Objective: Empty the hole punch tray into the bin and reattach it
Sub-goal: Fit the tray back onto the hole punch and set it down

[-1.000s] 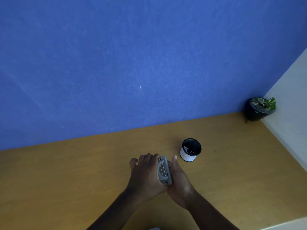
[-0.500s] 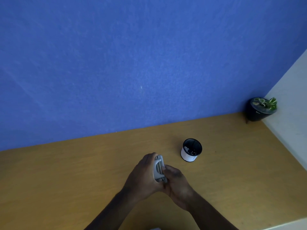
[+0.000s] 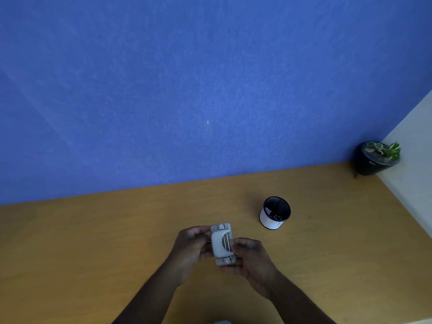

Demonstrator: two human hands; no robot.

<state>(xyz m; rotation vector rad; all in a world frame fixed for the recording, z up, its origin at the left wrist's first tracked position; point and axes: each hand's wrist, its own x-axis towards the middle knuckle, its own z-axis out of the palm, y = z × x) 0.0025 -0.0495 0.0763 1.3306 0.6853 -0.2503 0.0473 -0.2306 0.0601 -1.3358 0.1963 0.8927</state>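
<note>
Turned face-up, hole punch [image 3: 222,244] seemingly pinched by both hands' grip above wooden desk [image 3: 93,242], blue wall [image 3: 187,78].

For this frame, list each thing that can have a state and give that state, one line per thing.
hole punch: off the desk, gripped from both sides.
left hand: closed on the hole punch's left side.
right hand: closed on the hole punch's right side.
bin: upright on the desk, open-topped, white paper dots inside.
potted plant: upright in the far right corner, untouched.
</note>
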